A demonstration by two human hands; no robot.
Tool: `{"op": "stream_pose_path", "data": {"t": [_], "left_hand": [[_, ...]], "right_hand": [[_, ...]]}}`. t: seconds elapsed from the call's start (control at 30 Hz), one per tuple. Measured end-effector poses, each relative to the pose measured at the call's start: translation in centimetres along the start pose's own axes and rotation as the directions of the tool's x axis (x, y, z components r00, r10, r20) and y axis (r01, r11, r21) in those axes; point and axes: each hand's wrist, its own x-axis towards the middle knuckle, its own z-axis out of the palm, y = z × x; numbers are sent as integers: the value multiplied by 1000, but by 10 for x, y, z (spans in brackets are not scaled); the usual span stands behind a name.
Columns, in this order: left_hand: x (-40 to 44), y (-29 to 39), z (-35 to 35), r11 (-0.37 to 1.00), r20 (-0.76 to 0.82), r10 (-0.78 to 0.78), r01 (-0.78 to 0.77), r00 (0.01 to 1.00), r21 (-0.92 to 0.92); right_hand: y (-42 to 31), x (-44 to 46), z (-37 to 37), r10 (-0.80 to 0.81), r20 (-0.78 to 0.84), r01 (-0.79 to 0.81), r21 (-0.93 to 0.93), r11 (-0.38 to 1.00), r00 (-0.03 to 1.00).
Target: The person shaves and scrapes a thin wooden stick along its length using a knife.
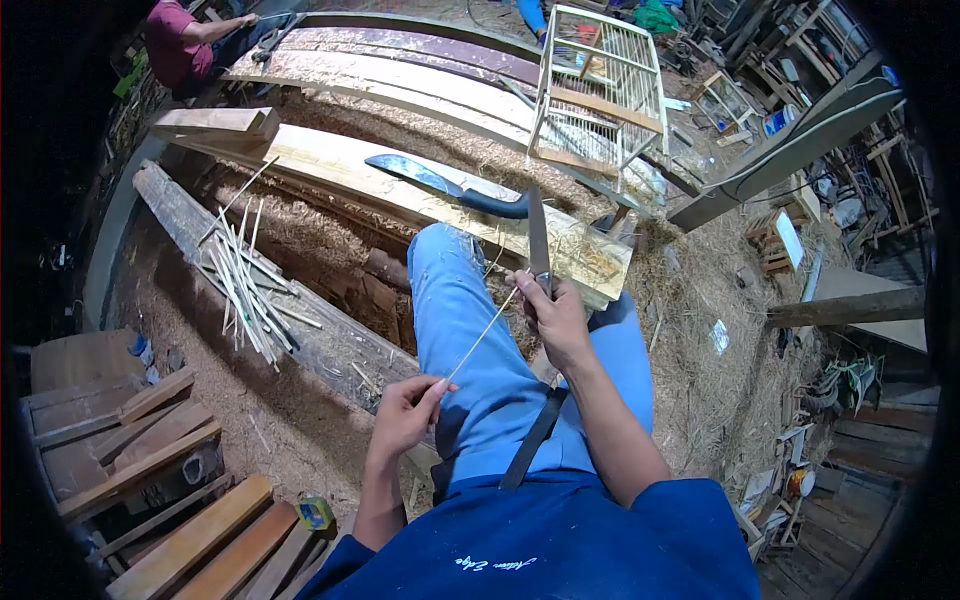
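Head view: a long, pale, squared timber beam (330,150) crosses in front of me, apparently as a bench. Left of my legs, a weathered grey wooden plank (340,328) carries a loose heap of slim, pale sticks (243,285), likely placed on that side for my left hand (405,418). On the beam lies a curved, grey-bladed machete (415,173), its black handle toward my right, perhaps for easy grabbing. My right hand (556,318) curls closed round a narrow, straight steel knife (539,238), blade pointing away, seemingly to keep the edge off me. My left thumb and fingers pinch one thin, straight, pale stick (485,338), slanting over my thigh to the right thumb, seemingly steadied at both ends.
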Motion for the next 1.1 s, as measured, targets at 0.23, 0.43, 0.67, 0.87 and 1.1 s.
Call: {"op": "stream_pose_path", "data": {"t": [0.23, 0.43, 0.67, 0.87, 1.1], "left_hand": [[38, 11, 0, 963, -66, 64, -44, 996, 264], [59, 19, 0, 990, -75, 15, -4, 997, 141], [81, 37, 7, 1000, -43, -14, 14, 999, 8], [85, 35, 16, 999, -44, 42, -41, 998, 28], [72, 42, 40, 984, -8, -54, 54, 999, 168]], "right_hand": [[-6, 11, -21, -50, -162, 54, 16, 998, 986], [-6, 31, -53, -46, -267, 99, 189, 977, 963], [0, 41, -82, -35, -410, 178, 314, 932, 911], [24, 47, -99, -35, -424, 209, 373, 904, 905], [22, 61, -102, -113, -433, 244, 261, 934, 894]]}}
